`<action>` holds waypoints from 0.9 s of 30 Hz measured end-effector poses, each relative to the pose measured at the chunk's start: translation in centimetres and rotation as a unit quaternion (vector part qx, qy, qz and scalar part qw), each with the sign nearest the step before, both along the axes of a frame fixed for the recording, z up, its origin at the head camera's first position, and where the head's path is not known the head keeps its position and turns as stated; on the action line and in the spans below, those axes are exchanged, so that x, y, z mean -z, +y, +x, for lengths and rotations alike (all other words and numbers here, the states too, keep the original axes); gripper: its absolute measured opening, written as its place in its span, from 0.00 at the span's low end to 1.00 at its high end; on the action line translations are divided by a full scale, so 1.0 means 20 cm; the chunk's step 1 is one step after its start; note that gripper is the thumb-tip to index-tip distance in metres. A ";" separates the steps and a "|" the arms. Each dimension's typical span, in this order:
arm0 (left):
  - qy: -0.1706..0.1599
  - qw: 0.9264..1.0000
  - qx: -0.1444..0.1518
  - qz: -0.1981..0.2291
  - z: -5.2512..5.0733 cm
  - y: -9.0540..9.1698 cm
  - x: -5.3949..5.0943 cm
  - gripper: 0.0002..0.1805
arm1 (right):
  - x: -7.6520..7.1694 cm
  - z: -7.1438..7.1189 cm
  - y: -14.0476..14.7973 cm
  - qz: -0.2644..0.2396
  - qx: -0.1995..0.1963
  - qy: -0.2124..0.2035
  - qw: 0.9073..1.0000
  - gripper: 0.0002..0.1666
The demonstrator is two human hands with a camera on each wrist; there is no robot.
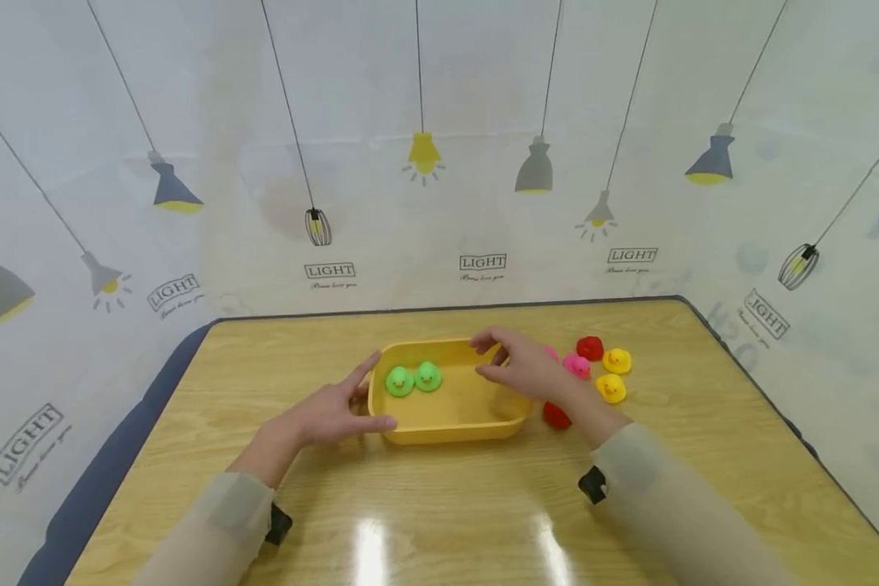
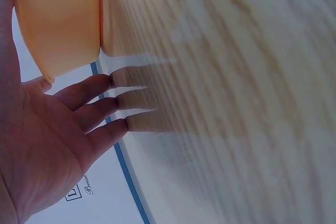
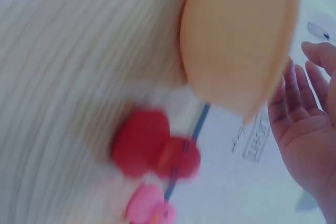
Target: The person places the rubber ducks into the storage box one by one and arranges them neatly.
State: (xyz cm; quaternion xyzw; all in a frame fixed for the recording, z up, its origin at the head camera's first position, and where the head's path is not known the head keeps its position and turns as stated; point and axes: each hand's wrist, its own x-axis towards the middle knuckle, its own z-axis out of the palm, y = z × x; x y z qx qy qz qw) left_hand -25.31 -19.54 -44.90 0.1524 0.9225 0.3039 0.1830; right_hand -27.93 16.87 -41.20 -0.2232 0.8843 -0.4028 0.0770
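Note:
A yellow plastic tray [image 1: 439, 434] lies on the table with two green rubber ducks [image 1: 400, 382] in its left part. My left hand [image 1: 331, 413] is spread around the tray's left end, thumb at the near rim and index finger at the far corner. In the left wrist view, the other fingers of the left hand [image 2: 58, 124] reach down to the tabletop beside the tray wall. My right hand [image 1: 523, 364] hovers over the tray's right end, its fingers loosely bent, nothing seen between them. The right wrist view shows the right hand [image 3: 304, 119] above the tray rim.
Right of the tray lie red ducks [image 1: 589, 348], yellow ducks [image 1: 611, 388] and pink ducks [image 1: 577, 365], some partly hidden by my right arm. The wooden table [image 1: 439, 505] has a dark edge, with a printed lamp-pattern sheet [image 1: 381, 285] behind it and at both sides.

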 end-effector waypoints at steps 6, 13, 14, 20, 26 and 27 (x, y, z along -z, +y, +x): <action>0.004 1.000 -0.005 -0.004 -0.01 0.00 -0.02 0.68 | -0.05 0.04 0.21 -0.003 0.037 0.026 0.999 0.23; -0.003 1.000 -0.004 -0.006 -0.01 0.00 -0.02 0.69 | -0.07 0.09 0.46 0.009 0.071 0.035 0.997 0.23; -0.003 1.000 -0.003 -0.005 0.00 0.00 -0.02 0.69 | -0.07 0.09 0.50 0.014 0.073 0.034 0.997 0.23; -0.003 1.000 -0.005 -0.002 0.01 -0.01 -0.01 0.69 | -0.04 0.12 0.71 0.053 0.096 0.033 0.993 0.23; -0.005 1.000 -0.005 0.003 0.01 -0.01 -0.01 0.69 | 0.04 0.14 0.88 0.069 0.110 0.016 0.991 0.22; -0.005 1.000 -0.006 0.002 0.01 -0.01 -0.01 0.69 | 0.04 0.14 0.90 0.069 0.111 0.009 0.991 0.22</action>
